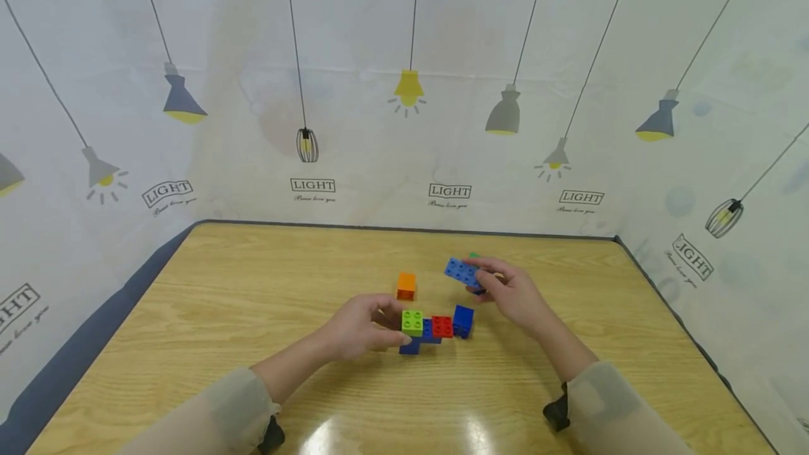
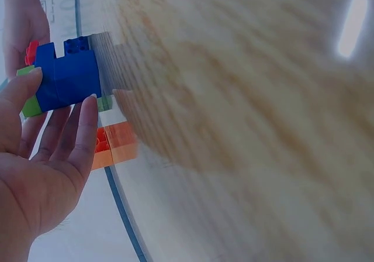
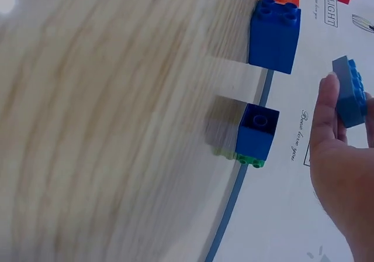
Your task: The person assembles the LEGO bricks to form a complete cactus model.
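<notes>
Two holds noted: the right hand (image 1: 515,297) pinches a light-blue brick (image 1: 461,271) above the table (image 1: 265,265); the left hand (image 1: 360,328) grips a lime-topped assembly (image 1: 428,329) by its left end. The brick lies beyond and rightward of the assembly, studs up, long axis slanting far-left to near-right. Right forearm angles inward, thumb nearside.

Bright light, white glare on the tabletop (image 1: 189,286), wrist views perhaps hazy

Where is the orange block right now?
In the head view, the orange block sits near centre on the table, just beyond the left hand and lime block.
</notes>
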The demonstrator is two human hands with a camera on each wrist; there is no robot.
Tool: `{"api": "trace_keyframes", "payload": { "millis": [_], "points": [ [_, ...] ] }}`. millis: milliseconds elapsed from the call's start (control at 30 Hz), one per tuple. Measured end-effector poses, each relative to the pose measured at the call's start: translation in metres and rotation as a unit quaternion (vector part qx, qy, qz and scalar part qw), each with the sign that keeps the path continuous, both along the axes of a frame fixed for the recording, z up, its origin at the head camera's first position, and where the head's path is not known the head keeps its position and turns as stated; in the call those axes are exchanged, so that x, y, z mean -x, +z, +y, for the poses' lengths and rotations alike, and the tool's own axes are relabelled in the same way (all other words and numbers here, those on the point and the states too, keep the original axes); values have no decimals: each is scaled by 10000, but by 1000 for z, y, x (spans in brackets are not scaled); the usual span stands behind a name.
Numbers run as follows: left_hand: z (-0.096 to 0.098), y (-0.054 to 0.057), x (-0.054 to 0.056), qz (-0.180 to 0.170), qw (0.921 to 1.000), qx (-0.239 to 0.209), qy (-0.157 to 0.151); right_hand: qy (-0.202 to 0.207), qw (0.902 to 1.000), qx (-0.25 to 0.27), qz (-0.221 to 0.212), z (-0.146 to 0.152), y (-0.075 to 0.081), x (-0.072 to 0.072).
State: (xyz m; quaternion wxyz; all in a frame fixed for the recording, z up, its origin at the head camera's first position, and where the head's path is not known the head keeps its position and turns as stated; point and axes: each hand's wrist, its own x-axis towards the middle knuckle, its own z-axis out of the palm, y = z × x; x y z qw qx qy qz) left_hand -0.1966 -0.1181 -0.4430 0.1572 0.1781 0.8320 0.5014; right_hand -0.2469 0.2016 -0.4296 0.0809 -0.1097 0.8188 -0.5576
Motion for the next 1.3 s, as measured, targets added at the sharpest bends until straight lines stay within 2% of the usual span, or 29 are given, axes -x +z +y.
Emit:
{"api": "trace_keyframes", "payload": {
  "millis": [200, 500, 633, 700, 900, 1033, 1167, 1300],
  "points": [
    [0, 0, 0, 17, 10000, -35, -1, -51, 9991, 408, -61, -1, 2, -4],
    [0, 2, -1, -104, 9999, -32, 8, -214, 9928, 1002, -617, -1, 3, -6],
    [0, 1, -1, -45, 10000, 8, -9, -201, 9900, 1160, -782, 0, 5, -7],
    [0, 0, 0, 3, 10000, 5, -12, -162, 9904, 1100, -819, 0, 6, -9],
    [0, -2, 1, -24, 10000, -57, -18, -77, 9973, 245, -693, 2, 9, -15],
    [0, -3, 2, -4, 10000, -13, -66, 91, 9981, 287, -542, 0, 11, -17],
    [-1, -3, 2, 79, 9999, 70, -111, 257, 9994, 169, -156, -7, 12, -21],
    [-2, -2, 2, -1, 9999, 13, -112, 400, 9991, 31, 108, -17, 16, -28]
  ]
}}
